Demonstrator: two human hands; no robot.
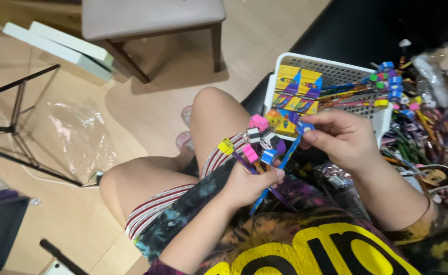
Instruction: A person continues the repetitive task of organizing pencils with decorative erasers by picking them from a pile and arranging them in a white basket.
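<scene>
Head view. Left hand (247,186): clenched around a bunch of pencils (259,153), about seven block-shaped toppers showing. Right hand (343,137): pinching one blue pencil (290,153) at its top. One white basket (331,76) holding small crayon boxes (297,91). Wooden floor (152,107); one chair (152,20); one plastic bag (78,135).

A chair (152,20) stands on the wooden floor (163,107). Left of the chair lie pale flat boxes (56,48); below them, a black metal stand (17,127) and a crumpled clear plastic bag (78,135). Right of the chair, a white basket (331,74) holds yellow-purple boxes (297,91).
</scene>
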